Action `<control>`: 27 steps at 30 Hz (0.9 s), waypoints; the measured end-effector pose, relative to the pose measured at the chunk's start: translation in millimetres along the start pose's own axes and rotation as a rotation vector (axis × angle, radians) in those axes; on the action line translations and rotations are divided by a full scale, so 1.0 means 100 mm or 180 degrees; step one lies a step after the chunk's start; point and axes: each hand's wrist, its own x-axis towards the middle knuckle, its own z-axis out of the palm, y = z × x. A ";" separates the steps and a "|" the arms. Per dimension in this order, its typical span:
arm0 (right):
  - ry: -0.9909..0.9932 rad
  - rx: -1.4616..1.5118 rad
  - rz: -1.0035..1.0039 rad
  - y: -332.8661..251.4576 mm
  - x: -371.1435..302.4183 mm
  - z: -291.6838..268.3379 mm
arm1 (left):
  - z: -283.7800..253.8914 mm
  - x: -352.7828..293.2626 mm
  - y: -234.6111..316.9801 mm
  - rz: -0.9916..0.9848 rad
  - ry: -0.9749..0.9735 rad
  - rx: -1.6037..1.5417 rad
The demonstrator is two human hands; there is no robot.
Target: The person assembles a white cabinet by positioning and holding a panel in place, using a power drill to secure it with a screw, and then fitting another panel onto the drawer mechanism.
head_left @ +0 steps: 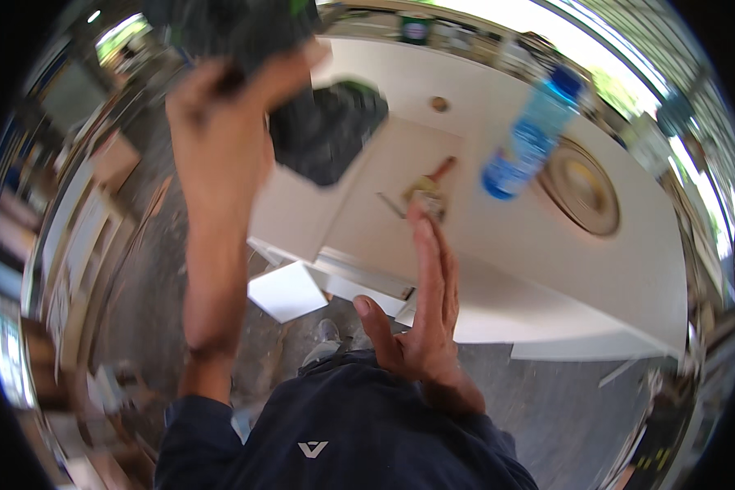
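Observation:
My left hand (229, 122) is raised at the upper left, its fingers closed around a bulky black-and-green thing (327, 131) that looks like a cordless power tool. Motion blur and the picture's edge hide its exact form. Fingers stretched out together and thumb apart, my right hand (425, 314) is empty and hovers over the near edge of the pale worktop (490, 245). Just past its fingertips lies a paintbrush (431, 188) with a reddish handle. Beside the brush is a thin, bent dark piece (390, 205).
A blue-capped water bottle (531, 135) stands on the worktop's right, beside a round brownish dish (580, 186). A small round brown spot (439, 104) lies farther back. Cans and clutter (416, 29) line the far edge. A white board (287, 291) sits low, near my feet.

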 end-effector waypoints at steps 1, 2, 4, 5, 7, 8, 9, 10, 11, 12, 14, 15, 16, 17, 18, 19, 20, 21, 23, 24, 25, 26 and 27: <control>0.0083 0.0006 -0.0292 -0.05 0.12 0.05 | -0.13 -0.36 0.13 -0.0122 0.0192 0.0348; -0.0344 0.0000 -0.0282 -0.09 0.18 0.11 | -0.23 -0.69 0.05 -0.0059 0.0212 0.0740; -0.1013 0.0595 -0.0352 -0.23 0.20 0.46 | -0.58 -1.37 0.11 -0.0218 0.0278 0.1606; -0.1338 0.0852 -0.0178 -0.22 0.07 0.58 | -0.69 -1.68 0.04 -0.0467 0.0161 0.1886; -0.1923 0.1242 0.0079 -0.20 -0.22 0.85 | -0.87 -2.25 -0.13 -0.1452 0.0274 0.1098; -0.2095 0.1354 0.0274 -0.15 -0.38 0.97 | -0.95 -2.52 -0.27 -0.2024 0.0519 0.0247; -0.2278 0.1459 0.0468 -0.09 -0.54 1.08 | -0.99 -2.77 -0.39 -0.2038 0.0630 0.0283; -0.2360 0.1515 0.0439 -0.01 -0.72 1.20 | -0.99 -3.00 -0.48 -0.2154 0.0578 -0.0303; -0.2179 0.1764 0.0653 0.09 -0.93 1.31 | -1.04 -3.12 -0.59 -0.2206 0.0571 -0.0608; -0.2115 0.1869 0.0749 0.19 -1.09 1.36 | -1.09 -3.23 -0.72 -0.2267 0.0551 -0.0921; -0.1858 0.2064 0.1467 0.41 -1.38 1.37 | -1.30 -3.22 -1.01 -0.2004 -0.0725 -0.0552; -0.1804 0.2096 0.1789 0.48 -1.49 1.30 | -1.44 -3.17 -1.12 -0.1780 -0.1372 -0.0148; -0.1742 0.2132 0.2096 0.53 -1.61 1.23 | -1.51 -3.16 -1.38 -0.2334 -0.1367 -0.0520; -0.1737 0.1827 0.2241 0.58 -1.68 1.16 | -1.58 -3.20 -1.72 -0.2863 -0.1352 -0.0885; -0.1706 0.1495 0.2380 0.63 -1.77 1.07 | -1.59 -3.18 -2.07 -0.3318 -0.1237 -0.1045; -0.1750 0.1474 0.2344 0.65 -1.89 1.00 | -1.55 -3.22 -2.43 -0.3282 -0.1202 -0.0606; -0.1884 0.0873 0.2332 0.67 -2.04 0.92 | -1.51 -3.25 -2.80 -0.3265 -0.1184 -0.0176; -0.1997 0.0270 0.2311 0.67 -2.15 0.85 | -1.41 -3.27 -3.13 -0.2713 -0.1229 0.0812; -0.1933 0.0069 0.2671 0.52 -2.14 0.66 | -1.16 -3.18 -3.53 -0.1940 -0.1644 0.2045; -0.1941 -0.0321 0.2865 0.50 -2.29 0.55 | -1.06 -3.16 -3.69 -0.1083 -0.1995 0.3270; -0.2049 -0.0725 0.3012 0.47 -2.41 0.42 | -1.03 -3.11 -3.88 -0.1205 -0.2422 0.3340; -0.2169 -0.1125 0.3164 0.44 -2.53 0.29 | -0.98 -3.04 -4.07 -0.1298 -0.2841 0.3400; -0.2410 -0.1519 0.3306 0.37 -2.59 0.19 | -0.95 -3.02 -4.23 -0.1401 -0.2962 0.3482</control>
